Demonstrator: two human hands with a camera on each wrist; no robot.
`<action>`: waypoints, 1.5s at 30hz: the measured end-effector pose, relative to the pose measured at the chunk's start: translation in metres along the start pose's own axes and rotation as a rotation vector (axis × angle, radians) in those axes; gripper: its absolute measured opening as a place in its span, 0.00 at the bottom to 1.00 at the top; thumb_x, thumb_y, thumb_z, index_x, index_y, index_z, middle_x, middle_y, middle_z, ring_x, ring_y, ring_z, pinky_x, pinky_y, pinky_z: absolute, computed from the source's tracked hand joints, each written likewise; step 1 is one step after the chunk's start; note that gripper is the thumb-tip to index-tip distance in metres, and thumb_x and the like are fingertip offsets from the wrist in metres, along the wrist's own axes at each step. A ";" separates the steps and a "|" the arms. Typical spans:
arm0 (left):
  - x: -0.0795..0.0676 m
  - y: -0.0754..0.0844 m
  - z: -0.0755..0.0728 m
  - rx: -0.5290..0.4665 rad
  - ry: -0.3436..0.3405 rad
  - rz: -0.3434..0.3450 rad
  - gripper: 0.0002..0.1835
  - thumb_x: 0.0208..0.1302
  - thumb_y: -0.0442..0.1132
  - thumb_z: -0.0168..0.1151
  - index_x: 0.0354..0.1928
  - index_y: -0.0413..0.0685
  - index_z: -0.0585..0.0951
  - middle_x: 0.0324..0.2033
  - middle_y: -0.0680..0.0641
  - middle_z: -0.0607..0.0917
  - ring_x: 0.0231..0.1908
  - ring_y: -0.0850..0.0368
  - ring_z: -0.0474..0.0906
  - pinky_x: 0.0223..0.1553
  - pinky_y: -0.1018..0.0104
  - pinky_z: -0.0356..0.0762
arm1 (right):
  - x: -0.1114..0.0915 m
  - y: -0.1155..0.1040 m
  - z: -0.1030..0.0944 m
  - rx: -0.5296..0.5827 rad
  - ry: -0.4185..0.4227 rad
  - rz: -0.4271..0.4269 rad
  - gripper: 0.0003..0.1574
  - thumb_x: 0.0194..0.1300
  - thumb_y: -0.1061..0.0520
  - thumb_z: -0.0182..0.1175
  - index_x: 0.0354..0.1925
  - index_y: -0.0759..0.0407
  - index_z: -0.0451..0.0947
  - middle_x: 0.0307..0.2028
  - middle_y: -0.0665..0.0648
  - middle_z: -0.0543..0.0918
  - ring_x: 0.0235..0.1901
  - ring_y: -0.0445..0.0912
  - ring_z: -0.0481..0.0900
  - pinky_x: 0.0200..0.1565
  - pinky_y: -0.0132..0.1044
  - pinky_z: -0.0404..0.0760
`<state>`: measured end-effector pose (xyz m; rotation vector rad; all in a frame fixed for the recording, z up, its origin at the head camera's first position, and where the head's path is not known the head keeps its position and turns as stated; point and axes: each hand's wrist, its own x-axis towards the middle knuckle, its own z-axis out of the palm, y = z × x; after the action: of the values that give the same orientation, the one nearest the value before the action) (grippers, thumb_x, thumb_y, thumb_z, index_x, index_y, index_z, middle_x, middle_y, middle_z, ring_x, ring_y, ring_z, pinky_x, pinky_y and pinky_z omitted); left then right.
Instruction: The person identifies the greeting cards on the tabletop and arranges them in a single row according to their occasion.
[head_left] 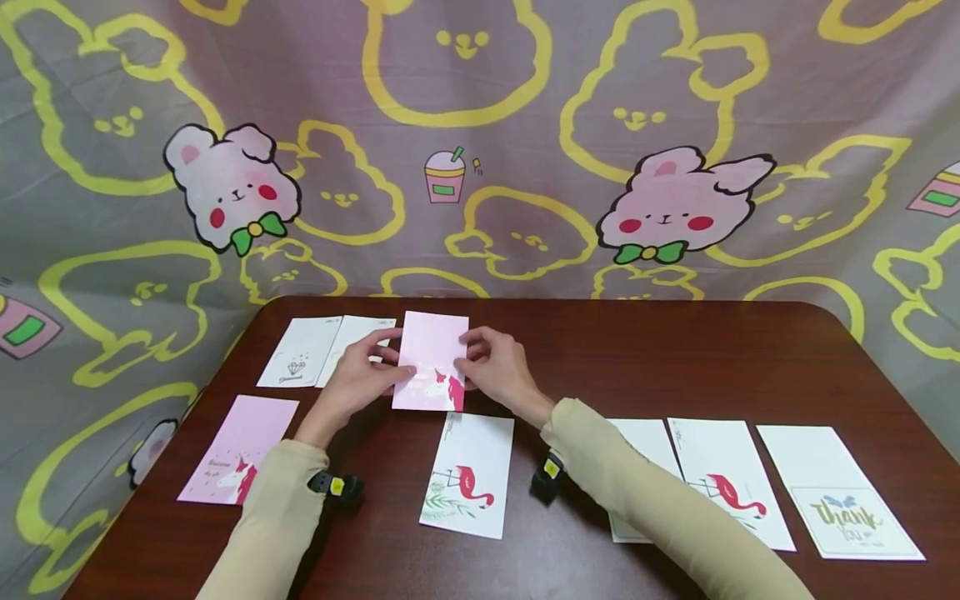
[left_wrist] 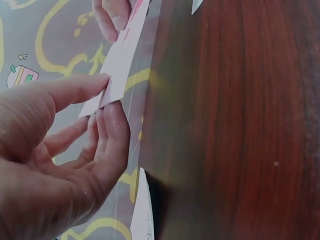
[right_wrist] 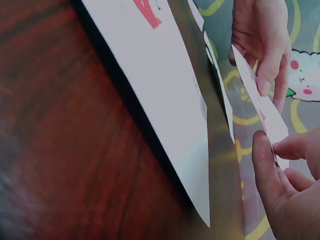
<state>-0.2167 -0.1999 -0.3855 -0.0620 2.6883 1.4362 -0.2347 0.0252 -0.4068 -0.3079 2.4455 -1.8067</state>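
left hand (head_left: pixel 363 372): bare | left sleeve (head_left: pixel 277 508): long, beige, plain, soft creases, cuff at wrist | left wrist unit (head_left: pixel 351 491): small, black, yellow square patch (head_left: pixel 337 487) w/ dark mark | right hand (head_left: pixel 498 367): bare | right sleeve (head_left: pixel 660 500): same beige, wrinkled near cuff | right wrist unit (head_left: pixel 545 485): black, similar yellow marker (head_left: pixel 552 469), fine detail too small to read

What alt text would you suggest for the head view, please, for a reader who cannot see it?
A person's left hand and right hand hold a pink unicorn card over a dark brown table. More cards lie there, including another unicorn card, flamingo cards, a diamond card and a "Thank you" card; a bunny-patterned cloth hangs behind.
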 end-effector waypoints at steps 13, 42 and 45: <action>0.019 0.000 0.003 0.164 0.065 0.015 0.34 0.63 0.43 0.71 0.71 0.47 0.73 0.48 0.36 0.84 0.39 0.46 0.82 0.36 0.65 0.79 | 0.026 0.007 0.003 -0.234 -0.073 -0.076 0.24 0.63 0.60 0.71 0.56 0.63 0.81 0.39 0.61 0.87 0.27 0.43 0.84 0.34 0.34 0.86; 0.037 0.009 0.015 0.483 0.069 -0.040 0.25 0.63 0.39 0.68 0.59 0.32 0.79 0.37 0.38 0.84 0.34 0.47 0.77 0.34 0.59 0.75 | 0.051 -0.002 0.019 -0.638 -0.201 -0.046 0.26 0.64 0.55 0.69 0.59 0.62 0.81 0.33 0.56 0.81 0.28 0.47 0.76 0.30 0.35 0.74; 0.038 0.010 0.016 0.485 0.067 -0.039 0.25 0.63 0.39 0.68 0.59 0.32 0.79 0.38 0.36 0.84 0.34 0.46 0.78 0.36 0.57 0.77 | 0.052 -0.003 0.018 -0.653 -0.194 -0.043 0.26 0.64 0.55 0.70 0.59 0.62 0.82 0.32 0.56 0.80 0.29 0.47 0.76 0.31 0.35 0.74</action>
<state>-0.2542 -0.1811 -0.3895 -0.1275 2.9867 0.7506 -0.2814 -0.0038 -0.4069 -0.5452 2.8147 -0.8768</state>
